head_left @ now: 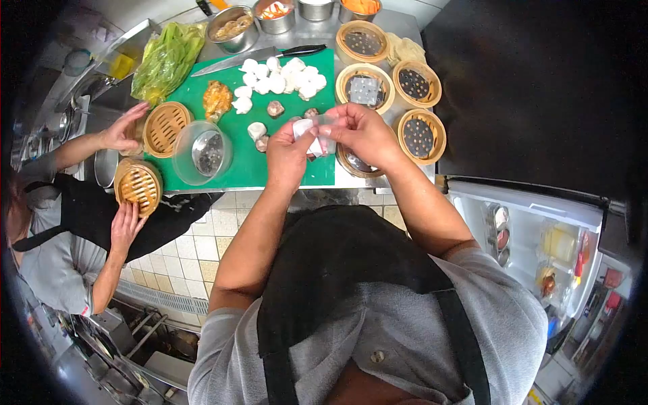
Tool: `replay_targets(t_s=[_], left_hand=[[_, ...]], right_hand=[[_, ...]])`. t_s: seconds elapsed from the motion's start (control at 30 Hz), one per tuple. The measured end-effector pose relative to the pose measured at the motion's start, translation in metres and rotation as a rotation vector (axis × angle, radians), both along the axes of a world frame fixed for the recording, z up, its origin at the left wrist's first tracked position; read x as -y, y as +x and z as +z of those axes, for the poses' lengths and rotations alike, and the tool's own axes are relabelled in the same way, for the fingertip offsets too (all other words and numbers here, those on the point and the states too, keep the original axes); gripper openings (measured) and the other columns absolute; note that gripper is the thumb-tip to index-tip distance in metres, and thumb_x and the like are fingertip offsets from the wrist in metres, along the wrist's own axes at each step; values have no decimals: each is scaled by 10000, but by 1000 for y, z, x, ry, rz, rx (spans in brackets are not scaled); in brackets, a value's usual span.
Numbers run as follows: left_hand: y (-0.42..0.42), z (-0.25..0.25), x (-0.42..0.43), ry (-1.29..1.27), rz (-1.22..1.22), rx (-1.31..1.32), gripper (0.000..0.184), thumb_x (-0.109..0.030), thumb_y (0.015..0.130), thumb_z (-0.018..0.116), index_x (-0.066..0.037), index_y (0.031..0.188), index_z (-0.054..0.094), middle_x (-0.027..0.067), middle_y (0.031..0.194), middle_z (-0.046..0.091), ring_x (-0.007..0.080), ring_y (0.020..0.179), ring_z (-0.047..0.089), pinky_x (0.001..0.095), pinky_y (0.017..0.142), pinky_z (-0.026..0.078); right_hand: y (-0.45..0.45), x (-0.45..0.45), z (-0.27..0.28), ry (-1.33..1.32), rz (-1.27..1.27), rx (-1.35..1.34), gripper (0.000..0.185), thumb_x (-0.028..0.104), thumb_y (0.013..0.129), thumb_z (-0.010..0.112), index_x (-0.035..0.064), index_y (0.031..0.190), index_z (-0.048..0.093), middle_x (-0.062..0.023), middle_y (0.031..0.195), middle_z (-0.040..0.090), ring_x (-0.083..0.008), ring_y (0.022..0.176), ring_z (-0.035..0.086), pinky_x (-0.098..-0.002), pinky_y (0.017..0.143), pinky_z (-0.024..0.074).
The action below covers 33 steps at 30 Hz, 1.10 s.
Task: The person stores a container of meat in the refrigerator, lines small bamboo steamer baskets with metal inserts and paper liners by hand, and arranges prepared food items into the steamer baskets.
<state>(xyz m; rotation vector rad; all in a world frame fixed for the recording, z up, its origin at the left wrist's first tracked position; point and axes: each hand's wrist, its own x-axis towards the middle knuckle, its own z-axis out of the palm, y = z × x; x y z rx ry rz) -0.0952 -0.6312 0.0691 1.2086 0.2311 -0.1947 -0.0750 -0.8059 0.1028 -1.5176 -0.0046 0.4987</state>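
My left hand [289,154] pinches a thin white sheet [304,129] over the right end of the green cutting board [250,172]. A small translucent piece [327,128] lies against it, its material unclear, and the fingers of my right hand [364,133] close on that. Behind my hands is a heap of white lumps [287,77]. Left of my left hand lie a white lump [256,131] and a brownish ball [262,143]; another brownish ball [275,109] is farther back. My fingers partly hide more brownish balls.
A knife [236,62] lies behind the lumps. Bamboo steamers with perforated black liners [419,136] stand at right, beside an open fridge door [533,236]. A clear tub [202,154] sits left. A co-worker's hand [125,226] touches a bamboo steamer [138,187].
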Motion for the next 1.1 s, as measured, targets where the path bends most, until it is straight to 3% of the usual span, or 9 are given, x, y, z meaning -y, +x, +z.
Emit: replay_targets(t_s=[0.13, 0.43, 0.53, 0.73, 0.83, 0.9, 0.97, 1.0, 1.1], left_hand=[[-9, -5, 4, 48, -72, -60, 150, -49, 949, 652, -2, 1086, 692, 86, 976, 739, 144, 771, 715, 279, 668, 596], [-21, -14, 34, 75, -221, -111, 122, -37, 931, 667, 23, 1036, 688, 65, 896, 727, 106, 714, 680, 249, 600, 542], [-20, -31, 40, 153, -296, -73, 145, -41, 951, 648, 26, 1077, 679, 79, 956, 729, 125, 765, 697, 258, 662, 576], [-17, -22, 46, 241, -302, -139, 143, -21, 948, 636, 33, 1074, 675, 82, 964, 733, 125, 749, 695, 252, 633, 557], [-14, -26, 37, 281, -245, -38, 131, -26, 955, 623, 38, 1058, 674, 87, 961, 737, 121, 748, 692, 243, 627, 548], [-18, -16, 36, 343, -306, -34, 159, -58, 946, 638, 4, 1081, 696, 80, 953, 744, 116, 781, 694, 264, 641, 547], [-22, -4, 38, 627, -601, 256, 220, -81, 914, 661, -59, 1125, 717, 80, 939, 747, 122, 827, 693, 310, 705, 555], [-23, -1, 40, 674, -701, 335, 313, -82, 868, 651, -115, 1171, 719, 133, 968, 745, 216, 864, 721, 369, 792, 556], [-25, 3, 51, 781, -916, 474, 361, -70, 837, 620, -108, 1183, 714, 193, 1011, 727, 329, 906, 719, 397, 842, 548]], right_hand=[[-15, 13, -22, -272, -116, 165, 256, -2, 855, 694, -13, 1102, 625, -23, 841, 673, -77, 727, 608, -250, 668, 508], [-35, 64, -38, -149, -124, -138, 254, -18, 940, 559, 4, 1191, 596, -32, 863, 673, -86, 680, 599, -238, 640, 526], [-38, 72, -45, -86, -219, -199, 266, -36, 902, 552, -11, 1163, 596, -61, 831, 677, -109, 670, 613, -264, 603, 529], [-38, 88, -57, -271, -205, -137, 227, -23, 907, 557, -13, 1125, 619, -97, 863, 708, -124, 684, 632, -282, 619, 539], [-37, 90, -64, -465, -186, -56, 175, 31, 913, 581, -1, 1071, 647, -145, 884, 725, -208, 728, 683, -342, 676, 548], [-35, 87, -60, -647, -166, 86, 158, 85, 905, 598, 19, 1033, 663, -197, 904, 723, -333, 825, 712, -417, 768, 543], [-30, 82, -53, -706, -139, 117, 162, 99, 897, 601, 27, 1027, 666, -213, 912, 716, -375, 864, 699, -445, 798, 537], [-27, 79, -50, -766, -114, 151, 166, 113, 889, 604, 35, 1022, 668, -229, 920, 708, -418, 902, 686, -472, 828, 530], [-18, 73, -48, -867, -38, 186, 172, 108, 876, 603, 35, 1017, 670, -236, 927, 705, -424, 924, 681, -502, 838, 523]])
